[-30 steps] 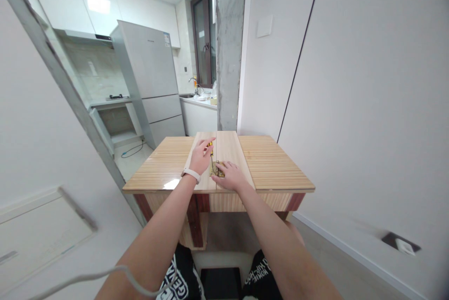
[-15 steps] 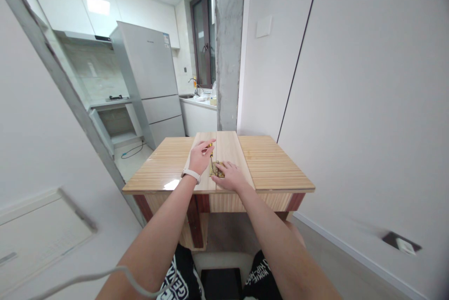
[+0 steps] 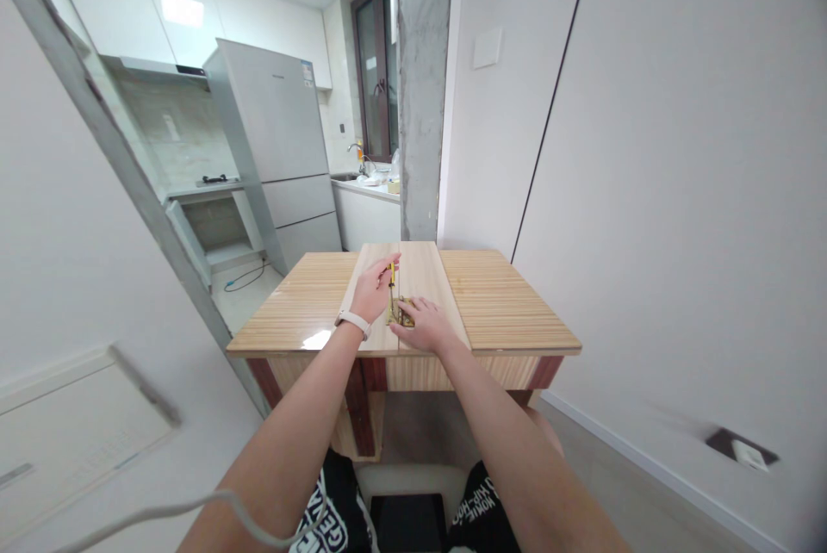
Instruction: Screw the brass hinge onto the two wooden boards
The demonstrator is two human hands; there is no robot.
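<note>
Far left: a tall grey two-door refrigerator [image 3: 275, 148] stands in the kitchen alcove, white wall cupboards [image 3: 161, 6] above it.

Nearer: a light striped wooden surface [image 3: 517, 312] on red-brown legs. Two pale narrow wooden boards [image 3: 419, 264] lie side by side down its middle, long edges meeting.

Left hand [image 3: 373, 292], white band [image 3: 352, 322] on the wrist, is wrapped round a slim yellow-handled screwdriver [image 3: 391, 275], held nearly upright with its tip down at the seam between the boards.

Just right of it, a small brass hinge [image 3: 399, 313] lies across that seam, toward the near end of the boards. Right hand [image 3: 423, 325] rests flat with fingers spread, fingertips pressing on the hinge, gripping nothing.

Behind the surface: a rough grey concrete pillar [image 3: 423, 88]. Right of it, plain white wall panels [image 3: 678, 148].
</note>
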